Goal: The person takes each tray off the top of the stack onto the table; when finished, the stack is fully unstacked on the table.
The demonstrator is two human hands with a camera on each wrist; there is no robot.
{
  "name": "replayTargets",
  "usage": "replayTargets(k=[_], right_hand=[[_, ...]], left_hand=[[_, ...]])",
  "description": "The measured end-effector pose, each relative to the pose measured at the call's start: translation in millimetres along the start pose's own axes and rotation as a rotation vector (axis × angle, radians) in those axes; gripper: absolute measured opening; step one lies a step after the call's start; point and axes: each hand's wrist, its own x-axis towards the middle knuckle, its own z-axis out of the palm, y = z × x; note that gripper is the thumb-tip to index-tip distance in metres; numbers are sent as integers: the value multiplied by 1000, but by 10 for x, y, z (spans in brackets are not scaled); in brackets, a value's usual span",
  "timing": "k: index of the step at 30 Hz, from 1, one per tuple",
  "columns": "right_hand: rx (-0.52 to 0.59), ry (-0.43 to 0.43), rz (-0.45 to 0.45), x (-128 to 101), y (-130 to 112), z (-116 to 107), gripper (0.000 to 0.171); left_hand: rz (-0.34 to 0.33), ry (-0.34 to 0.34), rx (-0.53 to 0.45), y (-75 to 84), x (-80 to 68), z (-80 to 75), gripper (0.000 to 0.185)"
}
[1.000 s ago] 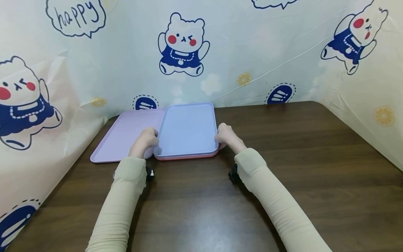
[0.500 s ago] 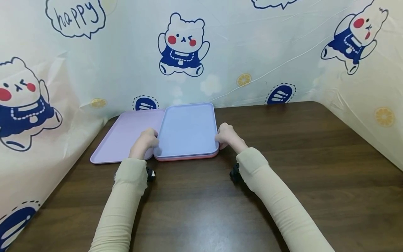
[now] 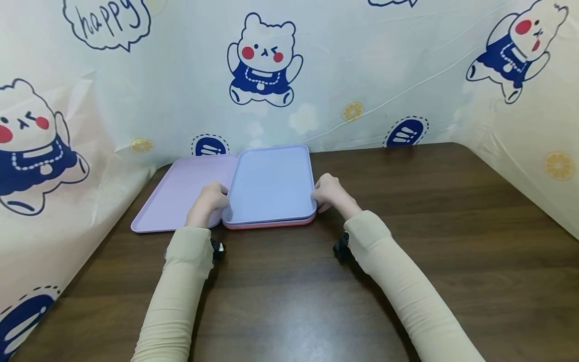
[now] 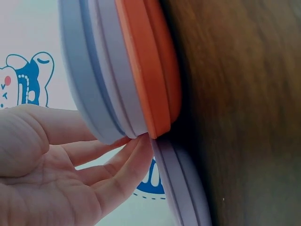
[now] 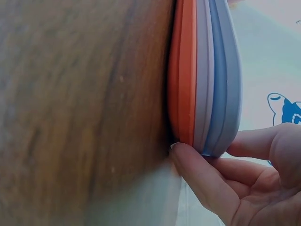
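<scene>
A blue tray (image 3: 273, 186) tops a stack, with a thin lilac tray (image 4: 120, 70) in the middle and an orange-red tray (image 4: 153, 80) underneath. My left hand (image 3: 209, 202) holds the stack's left side near the front corner, its fingertips at the lilac and orange-red rims in the left wrist view. My right hand (image 3: 332, 193) grips the opposite side, thumb by the blue rim and one fingertip against the orange-red edge (image 5: 186, 94). Another lilac tray (image 3: 178, 193) lies to the left, close against the stack and partly behind my left hand.
The trays lie toward the back of a dark wooden table (image 3: 407, 226). A patterned sheet (image 3: 334, 65) with cartoon bears hangs behind the table and along its sides. A black wrist device (image 3: 342, 248) sits below the right hand.
The head view has shifted slightly. Both hands stay at the sides of the stack, and the trays show no clear movement on the table.
</scene>
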Motion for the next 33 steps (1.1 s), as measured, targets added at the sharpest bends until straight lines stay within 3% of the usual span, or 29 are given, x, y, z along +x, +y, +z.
replayTargets(k=[14,33], right_hand=[[84,14,-56,-57,67,-55,16],[241,-117,2,-97,127,-178,33]], left_hand=[[36,18,21,-1,-28,-2,49],[11,-21,3,19,-18,8,44]])
